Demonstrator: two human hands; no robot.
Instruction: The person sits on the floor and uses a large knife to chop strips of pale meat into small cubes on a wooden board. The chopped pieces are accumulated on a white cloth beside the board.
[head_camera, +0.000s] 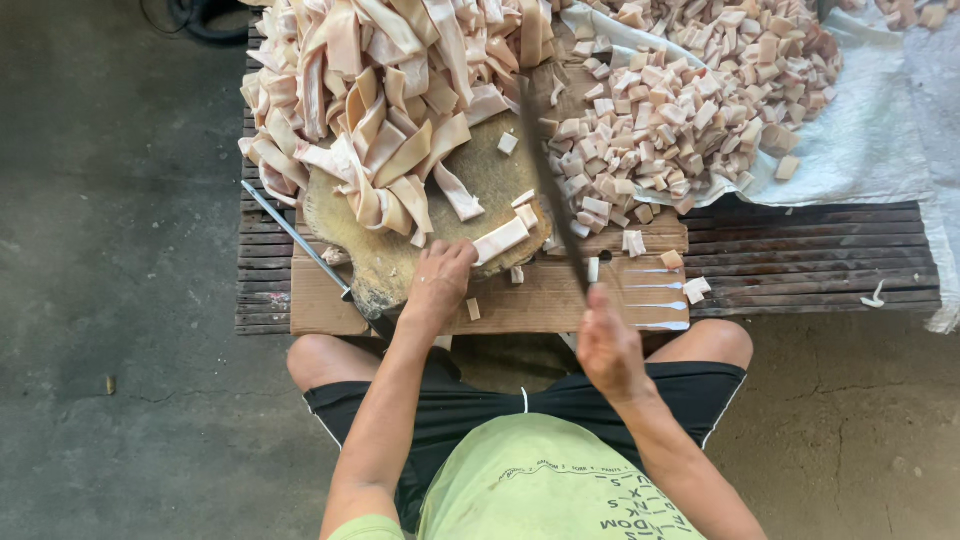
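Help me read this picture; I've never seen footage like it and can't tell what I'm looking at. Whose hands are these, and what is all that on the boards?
The one picture comes from a camera worn on a person's head, looking down at their own lap and two bare hands. They sit before a low slatted platform. On it lies a round wooden block on cardboard. The left hand presses a pale strip on the block. The right hand grips a long dark knife, raised and blurred. Behind lies a heap of uncut strips; to the right, cut pieces piled on a white sheet. A thin steel rod lies at the left.
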